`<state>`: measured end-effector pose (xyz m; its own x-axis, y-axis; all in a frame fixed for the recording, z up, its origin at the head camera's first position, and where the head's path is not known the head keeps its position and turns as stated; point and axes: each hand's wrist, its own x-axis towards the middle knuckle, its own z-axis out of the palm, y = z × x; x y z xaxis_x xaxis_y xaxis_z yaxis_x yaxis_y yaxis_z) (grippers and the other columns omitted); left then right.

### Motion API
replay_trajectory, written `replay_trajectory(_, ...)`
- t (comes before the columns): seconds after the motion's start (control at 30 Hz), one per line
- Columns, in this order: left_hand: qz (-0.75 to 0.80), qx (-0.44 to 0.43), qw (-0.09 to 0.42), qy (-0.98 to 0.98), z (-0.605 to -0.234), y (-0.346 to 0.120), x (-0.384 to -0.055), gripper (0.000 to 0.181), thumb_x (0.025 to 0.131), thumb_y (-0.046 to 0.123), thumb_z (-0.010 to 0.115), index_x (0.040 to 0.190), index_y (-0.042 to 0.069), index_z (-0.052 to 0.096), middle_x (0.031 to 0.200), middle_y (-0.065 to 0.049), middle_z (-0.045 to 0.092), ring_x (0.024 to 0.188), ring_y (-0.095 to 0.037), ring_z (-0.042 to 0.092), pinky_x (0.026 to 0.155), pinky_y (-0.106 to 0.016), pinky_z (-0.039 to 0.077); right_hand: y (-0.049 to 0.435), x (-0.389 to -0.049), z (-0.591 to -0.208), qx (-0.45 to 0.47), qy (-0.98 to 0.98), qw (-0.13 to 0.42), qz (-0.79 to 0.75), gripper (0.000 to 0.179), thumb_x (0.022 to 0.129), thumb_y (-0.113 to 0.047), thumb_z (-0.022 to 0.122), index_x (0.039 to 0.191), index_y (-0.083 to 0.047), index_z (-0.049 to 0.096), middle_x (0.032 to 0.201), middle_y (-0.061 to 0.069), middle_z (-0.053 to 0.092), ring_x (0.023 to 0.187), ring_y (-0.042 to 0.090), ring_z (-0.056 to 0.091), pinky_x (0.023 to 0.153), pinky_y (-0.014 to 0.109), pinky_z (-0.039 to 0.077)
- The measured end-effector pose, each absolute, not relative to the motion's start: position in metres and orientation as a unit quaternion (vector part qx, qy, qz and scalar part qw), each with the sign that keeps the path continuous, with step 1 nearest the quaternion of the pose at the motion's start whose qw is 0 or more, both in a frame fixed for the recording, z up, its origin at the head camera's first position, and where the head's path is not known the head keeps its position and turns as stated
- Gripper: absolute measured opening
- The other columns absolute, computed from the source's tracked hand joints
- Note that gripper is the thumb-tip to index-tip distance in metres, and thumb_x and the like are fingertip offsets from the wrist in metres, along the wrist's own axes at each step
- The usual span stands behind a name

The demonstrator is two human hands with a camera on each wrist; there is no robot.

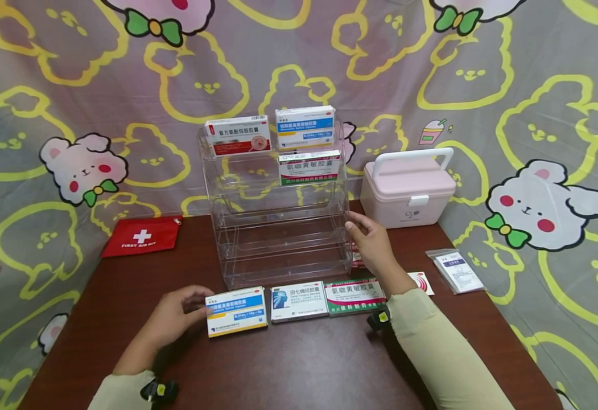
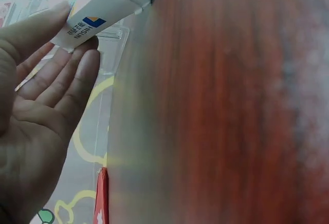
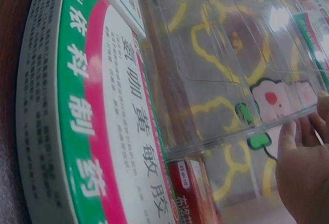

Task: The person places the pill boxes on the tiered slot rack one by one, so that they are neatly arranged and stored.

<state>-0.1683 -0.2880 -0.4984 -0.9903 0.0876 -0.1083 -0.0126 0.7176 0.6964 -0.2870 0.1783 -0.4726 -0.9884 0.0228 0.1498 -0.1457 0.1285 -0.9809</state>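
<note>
Toward the back edge of the desk (image 1: pixel 309 364) stands the clear rack (image 1: pixel 285 272), my right hand (image 1: pixel 374 244) at its right side (gripping or only touching, I can't tell). My left hand (image 1: pixel 173 316), the nearer one, pinches the left end of the blue-and-white box (image 1: pixel 237 311), which extends to that hand's right, before the rack, its long axis roughly along that back edge.

Well left of the pink case (image 1: pixel 408 193), a red pouch (image 1: pixel 142 237) on the surface (image 1: pixel 299 364); in front of the case, rightward, a bagged white box (image 1: pixel 457 272); behind it, cartoon-printed cloth (image 1: pixel 304 45).
</note>
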Motion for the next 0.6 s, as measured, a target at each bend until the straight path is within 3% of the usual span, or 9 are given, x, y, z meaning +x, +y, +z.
replay_trajectory(0.2,0.375,0.027,0.037,0.926,-0.4933,-0.286,-0.1674,0.035,0.092,0.025,0.09,0.121,0.014,0.075,0.124,-0.008,0.078,0.109,-0.026,0.075,0.099,-0.05,0.065,0.1775,-0.2869,-0.4722,0.044,-0.745,0.064,0.663,0.046,0.111,-0.018,0.066,0.154,-0.004,0.061,0.157,0.015,0.062,0.131,0.018,0.062,0.093,0.01,0.053)
replay_trajectory(0.43,0.363,0.04,0.032,0.93,-0.4891,-0.2845,-0.1664,0.034,0.096,0.026,0.086,0.129,0.018,0.077,0.135,-0.01,0.077,0.122,-0.034,0.074,0.104,-0.057,0.061,0.1775,-0.2881,-0.4733,0.044,-0.744,0.067,0.664,0.045,0.111,-0.017,0.066,0.154,-0.004,0.062,0.157,0.014,0.062,0.133,0.019,0.062,0.094,0.01,0.053)
replay_trajectory(0.6,0.361,0.05,0.012,0.931,-0.4877,-0.284,-0.1652,0.032,0.097,0.02,0.085,0.128,0.017,0.078,0.134,-0.011,0.077,0.123,-0.036,0.073,0.103,-0.057,0.062,0.1776,-0.2882,-0.4734,0.043,-0.745,0.072,0.661,0.044,0.11,-0.017,0.066,0.153,-0.004,0.062,0.156,0.014,0.063,0.131,0.018,0.062,0.093,0.01,0.053)
